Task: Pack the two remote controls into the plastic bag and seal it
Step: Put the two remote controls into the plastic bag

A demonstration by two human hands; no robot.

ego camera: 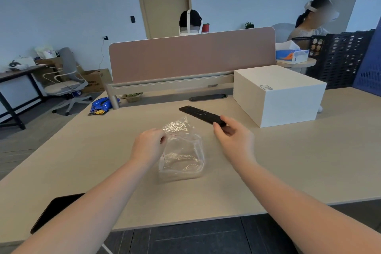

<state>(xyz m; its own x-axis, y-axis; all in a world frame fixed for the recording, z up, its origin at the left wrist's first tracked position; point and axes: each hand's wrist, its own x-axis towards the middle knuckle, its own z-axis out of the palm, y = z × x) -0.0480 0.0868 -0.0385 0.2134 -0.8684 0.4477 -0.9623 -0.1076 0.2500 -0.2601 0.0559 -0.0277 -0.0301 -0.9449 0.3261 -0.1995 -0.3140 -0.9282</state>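
Progress: early, as I judge it; the plastic bag (181, 154) looks empty, unsealed, and neither remote is packed.
Bag: middle of the frame on the counter (82, 150), its red-lined mouth toward the left hand.
Left hand (147, 146): fingers pinched together on the bag's mouth edge.
Right hand (233, 136): closed round the near end of a black remote control (201, 115), right of centre.
Second remote: perhaps the dark object at lower left; I cannot tell.

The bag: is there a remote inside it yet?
No, the clear bag looks empty, and the right hand grips a black remote outside it.
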